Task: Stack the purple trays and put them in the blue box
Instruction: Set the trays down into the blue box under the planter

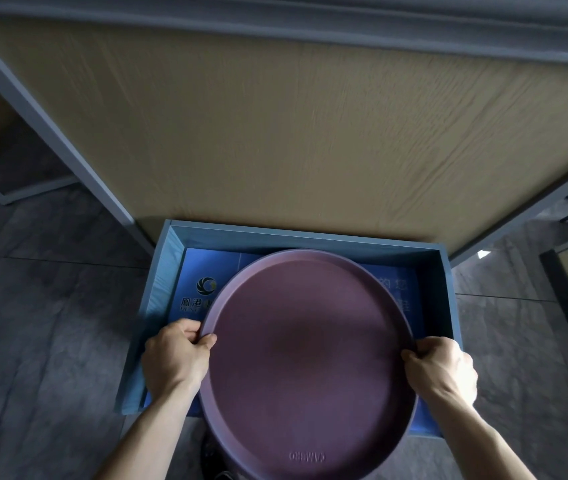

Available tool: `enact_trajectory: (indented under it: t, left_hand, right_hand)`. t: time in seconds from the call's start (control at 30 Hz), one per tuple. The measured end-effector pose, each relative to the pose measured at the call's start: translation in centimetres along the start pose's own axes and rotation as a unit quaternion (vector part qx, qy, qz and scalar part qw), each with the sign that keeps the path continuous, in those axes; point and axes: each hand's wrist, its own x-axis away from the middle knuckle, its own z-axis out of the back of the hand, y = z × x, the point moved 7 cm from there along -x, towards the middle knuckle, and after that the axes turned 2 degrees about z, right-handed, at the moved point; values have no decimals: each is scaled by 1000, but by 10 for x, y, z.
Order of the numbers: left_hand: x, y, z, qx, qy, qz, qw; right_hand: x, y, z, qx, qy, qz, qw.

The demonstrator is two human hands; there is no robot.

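While held over box: one purple tray (306, 355) showing
Hands: left hand (175, 358), right hand (443, 370), fingers curled on rim
Box: one blue box (310, 237), beside table (310, 133)

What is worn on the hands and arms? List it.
Nothing. Left hand and right hand are bare: no gloves, rings or watch visible. Both forearms are uncovered down to the frame edge; no sleeves show.

- Left hand (175, 358) sits at the near left, fingers curled closed in a pinch, thumb on top, knuckles up.
- Right hand (443, 370) mirrors it at the near right, also clenched.
- Both bare forearms reach in from the near edge, angled inward.
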Motion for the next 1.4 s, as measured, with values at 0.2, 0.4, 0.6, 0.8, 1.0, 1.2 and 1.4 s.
enact_trajectory:
  t: [0.2, 0.4, 0.6, 0.8, 1.0, 1.2, 1.4]
  left_hand:
    - [3, 1, 0, -1, 5, -3, 1000]
    - [3, 3, 1, -16, 5, -6, 1000]
    - [3, 1, -1, -6, 4, -1, 1000]
    - [2, -4, -7, 1, -6, 10, 1000]
    - [19, 11, -4, -78, 3, -88, 993]
    - [61, 27, -36, -208, -73, -333, 917]
    - [71, 17, -50, -278, -111, -355, 886]
  right_hand:
    - [1, -1, -2, 1, 10, 4, 1000]
    - [-2, -2, -5, 13, 3, -15, 1000]
    - [-7, 9, -7, -54, 13, -50, 997]
    - [4, 21, -19, -115, 33, -53, 991]
    - [38, -16, -21, 51, 50, 234, 970]
    - [72, -23, -61, 197, -4, 380, 904]
    - [71, -21, -62, 213, -24, 373, 903]
